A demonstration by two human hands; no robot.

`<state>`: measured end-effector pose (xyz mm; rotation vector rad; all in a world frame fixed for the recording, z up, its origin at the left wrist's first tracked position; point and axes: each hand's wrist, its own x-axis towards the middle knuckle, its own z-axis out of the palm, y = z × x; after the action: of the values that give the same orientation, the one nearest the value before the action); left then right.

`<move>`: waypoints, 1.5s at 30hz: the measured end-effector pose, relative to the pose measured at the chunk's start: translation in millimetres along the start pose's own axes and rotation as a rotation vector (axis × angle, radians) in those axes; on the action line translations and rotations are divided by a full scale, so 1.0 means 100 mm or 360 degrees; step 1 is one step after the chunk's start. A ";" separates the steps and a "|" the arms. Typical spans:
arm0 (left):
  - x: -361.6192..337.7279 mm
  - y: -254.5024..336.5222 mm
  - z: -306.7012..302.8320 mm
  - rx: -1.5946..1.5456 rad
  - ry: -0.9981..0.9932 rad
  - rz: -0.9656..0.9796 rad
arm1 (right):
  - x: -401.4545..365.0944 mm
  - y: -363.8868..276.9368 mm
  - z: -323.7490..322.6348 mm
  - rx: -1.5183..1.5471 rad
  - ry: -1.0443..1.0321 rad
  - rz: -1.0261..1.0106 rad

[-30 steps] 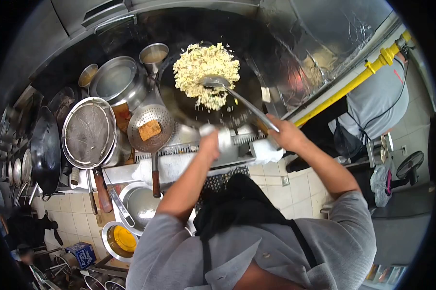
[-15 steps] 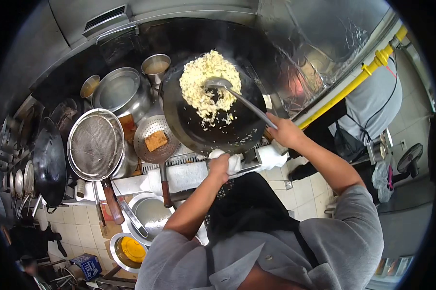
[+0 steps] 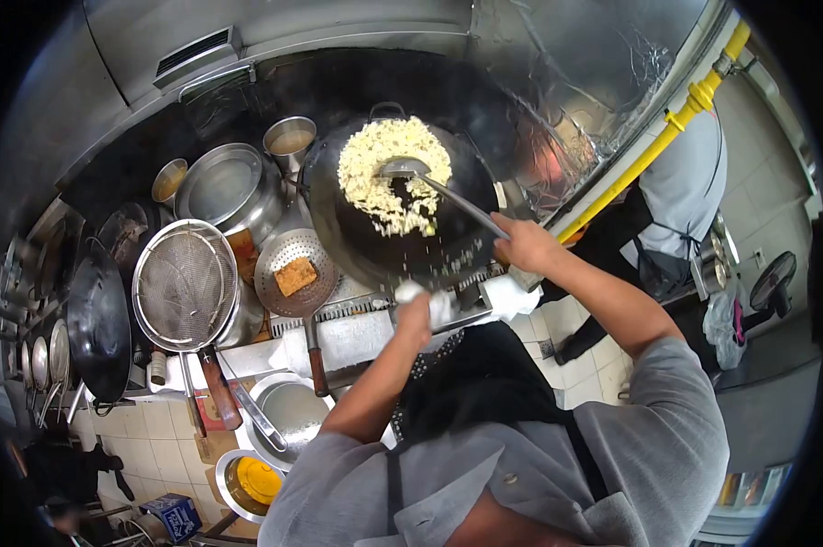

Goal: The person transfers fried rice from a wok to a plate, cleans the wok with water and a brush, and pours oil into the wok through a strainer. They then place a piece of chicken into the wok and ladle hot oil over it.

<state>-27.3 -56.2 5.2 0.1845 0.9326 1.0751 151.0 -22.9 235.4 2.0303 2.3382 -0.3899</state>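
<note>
A black wok (image 3: 361,242) sits on the range, its far loop handle showing at the back. Pale yellow fried rice (image 3: 370,159) is heaped toward the far side, with loose grains scattered nearer me. My right hand (image 3: 527,246) is closed around the handle of a metal ladle (image 3: 462,202), whose bowl rests in the rice. At the wok's near rim, my left hand (image 3: 414,319) grips a folded white cloth (image 3: 441,308); motion blurs it slightly, and the cloth hides the wok's edge there.
Left of the wok are a perforated skimmer (image 3: 277,299) holding a browned block (image 3: 295,275), a mesh strainer (image 3: 184,283), a lidded pot (image 3: 218,182) and a second wok (image 3: 97,319). Bowls (image 3: 255,481) stand below the counter. Another person (image 3: 689,173) is beyond the yellow pipe (image 3: 653,164).
The wok has tipped, and its far handle now shows. The rice is gathered more closely, with grains blurred near the front. Both hands keep their grips; the other person has shifted left in view.
</note>
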 end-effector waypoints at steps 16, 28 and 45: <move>0.13 0.36 0.04 -0.0146 0.0024 -0.0251 | -0.11 0.19 -0.16 -0.0068 -0.0120 -0.0088; -0.33 0.59 0.14 0.1095 0.0311 0.0498 | 0.15 0.48 -0.52 0.1237 -0.0290 0.0645; -2.09 0.56 0.51 0.0458 0.0042 -0.0448 | -1.95 0.87 0.03 0.3109 -0.1132 0.0867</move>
<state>-59.1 -183.5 185.1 0.2676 1.0999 0.6835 265.5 -202.8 251.9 1.7167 0.4170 -3.2357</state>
